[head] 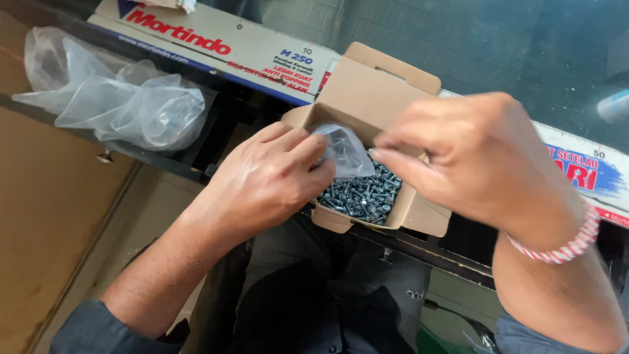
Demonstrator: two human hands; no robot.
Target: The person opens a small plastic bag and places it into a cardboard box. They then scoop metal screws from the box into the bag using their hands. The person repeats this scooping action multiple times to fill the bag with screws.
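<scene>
A small open cardboard box [367,85] sits on the edge of a counter, its flaps up, holding several silvery screws [367,193]. My left hand [268,177] grips a small clear plastic bag [344,151] over the box's near left corner. My right hand [478,157] hovers over the right side of the box with fingertips pinched together next to the bag's edge; a red-and-white bracelet [563,246] circles that wrist. Whether the right fingers hold the bag or a screw is hidden.
Crumpled clear plastic bags [124,98] lie at the left on the counter ledge. A long white printed carton [223,46] runs behind the box, beside a glass counter top [472,46]. My dark trousers [314,288] and a brown floor [52,216] are below.
</scene>
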